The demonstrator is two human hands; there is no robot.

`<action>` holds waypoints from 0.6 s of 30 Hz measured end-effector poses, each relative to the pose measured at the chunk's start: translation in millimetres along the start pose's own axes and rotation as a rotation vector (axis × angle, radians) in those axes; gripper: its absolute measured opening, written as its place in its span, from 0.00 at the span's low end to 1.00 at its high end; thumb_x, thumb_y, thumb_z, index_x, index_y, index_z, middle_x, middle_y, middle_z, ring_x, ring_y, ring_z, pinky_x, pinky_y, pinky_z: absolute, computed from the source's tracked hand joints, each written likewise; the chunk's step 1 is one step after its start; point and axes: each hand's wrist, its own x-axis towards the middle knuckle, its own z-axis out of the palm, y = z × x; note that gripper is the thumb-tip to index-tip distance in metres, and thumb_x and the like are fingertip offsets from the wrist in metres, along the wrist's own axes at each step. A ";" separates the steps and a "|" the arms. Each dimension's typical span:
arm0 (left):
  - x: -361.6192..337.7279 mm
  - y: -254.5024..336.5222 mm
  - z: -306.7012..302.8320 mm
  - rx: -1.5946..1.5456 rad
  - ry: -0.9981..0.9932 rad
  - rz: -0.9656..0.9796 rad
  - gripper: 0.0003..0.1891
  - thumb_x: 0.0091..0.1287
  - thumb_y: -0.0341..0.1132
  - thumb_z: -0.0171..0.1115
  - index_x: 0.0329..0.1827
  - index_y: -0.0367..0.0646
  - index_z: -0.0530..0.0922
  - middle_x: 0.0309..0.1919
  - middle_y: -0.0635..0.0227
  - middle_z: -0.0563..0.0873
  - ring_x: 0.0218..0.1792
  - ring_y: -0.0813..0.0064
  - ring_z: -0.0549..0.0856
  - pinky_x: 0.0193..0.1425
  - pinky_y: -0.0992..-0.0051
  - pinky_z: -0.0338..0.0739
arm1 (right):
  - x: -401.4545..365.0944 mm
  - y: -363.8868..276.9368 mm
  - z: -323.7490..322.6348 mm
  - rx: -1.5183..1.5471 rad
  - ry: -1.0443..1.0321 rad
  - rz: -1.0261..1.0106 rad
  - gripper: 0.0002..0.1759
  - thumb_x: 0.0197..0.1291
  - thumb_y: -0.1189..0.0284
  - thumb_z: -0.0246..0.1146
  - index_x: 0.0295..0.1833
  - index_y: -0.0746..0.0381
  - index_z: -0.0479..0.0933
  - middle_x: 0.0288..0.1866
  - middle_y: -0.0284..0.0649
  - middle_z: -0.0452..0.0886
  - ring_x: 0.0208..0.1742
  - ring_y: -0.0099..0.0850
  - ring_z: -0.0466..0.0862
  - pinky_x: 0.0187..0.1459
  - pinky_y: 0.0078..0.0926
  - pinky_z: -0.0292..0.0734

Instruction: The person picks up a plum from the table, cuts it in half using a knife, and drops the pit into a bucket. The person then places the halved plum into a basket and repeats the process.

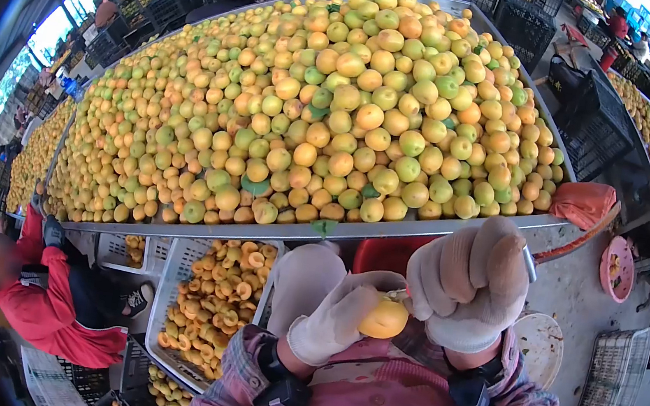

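In the head view, a yellow fruit point(384, 319) is held before the chest by the gloved left hand point(338, 317), its fingers narrowed around it. A metal-ended tool point(531, 265) is gripped by the right hand point(467, 285), fingers tightly curled; whether the fruit is touched by it cannot be told (most of the tool is hidden by the fist). The left fingers could be nicked if the tool were to slip on the fruit's skin, since both hands are set close together. The fruit could be bruised by too firm a pinch, or dropped if too loosely held. From the fruit heap point(337, 113), pieces could be sent over the rim of the bench point(254, 233) if it were knocked
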 end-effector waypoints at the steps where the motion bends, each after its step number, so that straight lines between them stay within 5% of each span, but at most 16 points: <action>1: -0.3 0.9 -0.9 -0.001 0.001 0.001 0.23 0.56 0.26 0.64 0.56 0.33 0.73 0.53 0.53 0.80 0.48 0.56 0.80 0.55 0.67 0.75 | -0.4 1.1 1.6 -0.001 -0.001 0.000 0.25 0.74 0.52 0.49 0.27 0.56 0.61 0.13 0.28 0.59 0.10 0.21 0.59 0.15 0.23 0.65; 4: -2.4 0.0 -2.7 -0.182 -0.026 -0.058 0.24 0.56 0.26 0.64 0.58 0.33 0.72 0.53 0.51 0.79 0.50 0.55 0.80 0.56 0.66 0.75 | -3.3 3.2 4.2 -0.027 -0.011 0.052 0.23 0.72 0.54 0.54 0.26 0.56 0.62 0.13 0.29 0.61 0.11 0.22 0.60 0.16 0.24 0.64; 6: -1.9 -11.0 -3.8 0.455 -0.017 0.308 0.26 0.58 0.27 0.65 0.61 0.34 0.71 0.54 0.51 0.79 0.53 0.53 0.79 0.59 0.64 0.74 | -5.1 1.3 0.9 -0.076 -0.017 0.107 0.20 0.69 0.60 0.57 0.26 0.59 0.65 0.15 0.30 0.64 0.15 0.21 0.64 0.19 0.22 0.63; 8: -6.3 -24.0 2.0 0.449 0.042 0.338 0.26 0.58 0.28 0.66 0.61 0.34 0.71 0.54 0.51 0.79 0.54 0.51 0.78 0.60 0.62 0.74 | -7.3 2.6 -0.6 -0.073 0.006 0.204 0.10 0.65 0.73 0.60 0.32 0.65 0.70 0.20 0.31 0.69 0.23 0.18 0.70 0.25 0.17 0.63; 11: -7.8 -21.2 6.7 0.423 0.097 0.288 0.27 0.57 0.30 0.68 0.60 0.34 0.71 0.54 0.51 0.79 0.54 0.49 0.78 0.60 0.59 0.73 | -7.9 11.1 -1.8 0.112 0.164 0.332 0.07 0.64 0.76 0.61 0.37 0.66 0.69 0.20 0.30 0.69 0.22 0.17 0.70 0.24 0.16 0.63; 18: -4.7 -18.5 4.6 0.297 0.083 0.182 0.34 0.57 0.32 0.70 0.66 0.39 0.65 0.48 0.54 0.79 0.46 0.49 0.82 0.50 0.66 0.77 | -3.0 25.0 -18.1 0.037 0.114 0.288 0.22 0.69 0.59 0.57 0.25 0.57 0.61 0.15 0.31 0.63 0.13 0.23 0.60 0.16 0.23 0.58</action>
